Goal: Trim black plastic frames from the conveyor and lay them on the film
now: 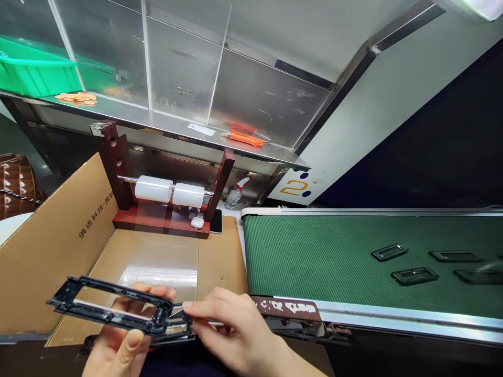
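Observation:
My left hand (118,348) holds a black rectangular plastic frame (106,303) from below, thumb up against its near edge, fingers curled over the right end. My right hand (236,330) pinches the frame's right end, where a thin metal tool or second part (176,329) lies under it; I cannot make out which. Both hands hover over the front of a flattened cardboard sheet (165,256).
A green conveyor belt (314,256) at right carries several black frames (414,275). A dark red stand with two white rolls (168,192) sits behind the cardboard. On the steel shelf (251,149) lie an orange tool (243,137), orange discs (76,97) and a green bin (35,73).

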Demonstrator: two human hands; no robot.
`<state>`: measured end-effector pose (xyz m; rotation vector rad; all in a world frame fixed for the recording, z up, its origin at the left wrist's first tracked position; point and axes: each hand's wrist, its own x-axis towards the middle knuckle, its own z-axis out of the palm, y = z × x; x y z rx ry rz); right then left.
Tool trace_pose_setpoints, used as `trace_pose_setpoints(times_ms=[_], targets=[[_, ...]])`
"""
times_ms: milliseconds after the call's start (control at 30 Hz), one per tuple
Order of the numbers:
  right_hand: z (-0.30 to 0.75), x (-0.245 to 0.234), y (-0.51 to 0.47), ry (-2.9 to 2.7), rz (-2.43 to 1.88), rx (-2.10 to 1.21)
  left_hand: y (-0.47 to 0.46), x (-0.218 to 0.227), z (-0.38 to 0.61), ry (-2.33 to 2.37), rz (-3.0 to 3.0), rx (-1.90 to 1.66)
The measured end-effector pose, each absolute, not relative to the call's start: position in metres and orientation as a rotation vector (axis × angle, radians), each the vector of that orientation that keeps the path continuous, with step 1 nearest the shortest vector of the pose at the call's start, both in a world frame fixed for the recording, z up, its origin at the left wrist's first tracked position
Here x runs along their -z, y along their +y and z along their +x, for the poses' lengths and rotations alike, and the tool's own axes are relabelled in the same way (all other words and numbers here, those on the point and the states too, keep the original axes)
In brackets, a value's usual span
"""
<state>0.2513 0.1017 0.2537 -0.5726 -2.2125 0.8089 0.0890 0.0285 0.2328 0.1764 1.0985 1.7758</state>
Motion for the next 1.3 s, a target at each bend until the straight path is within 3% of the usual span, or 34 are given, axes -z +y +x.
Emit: trace_pose_setpoints(times_ms=[333,567,700,833,1000,1067,1167,1300], targets=[[0.302,-0.233,0.106,-1.411,-0.904,-1.847,0.070,-0.224,0.135,0.958,0.542,-1.602],[0.357,-0.200,0.101,-1.014,-0.811,-2.096,0.117,-0.175,0.167,1.013,1.103,-1.352],[0.394,-0.200,0.106,-1.184,-1.003,-1.778,0.139,-0.162,0.180,1.001,1.036,-1.156],[0.426,-0.220,0.108,-1.687,-1.114,-1.391,0.135,-0.190,0.204,1.004,0.787,-1.106],[0.448,-0.245,0.112,-2.218,-1.040,-0.135,0.127,-0.218,0.226,0.982,0.664,-1.021],[0.452,-0.253,0.117,-2.301,-0.891,0.212,0.125,-0.221,0.230,0.992,0.662,-1.001],[0.455,-0.262,0.126,-2.297,-0.747,0.445,0.122,-0.223,0.234,1.025,0.680,-0.981],[0.459,-0.269,0.135,-2.315,-0.653,0.509,0.119,-0.226,0.239,1.072,0.705,-0.982]])
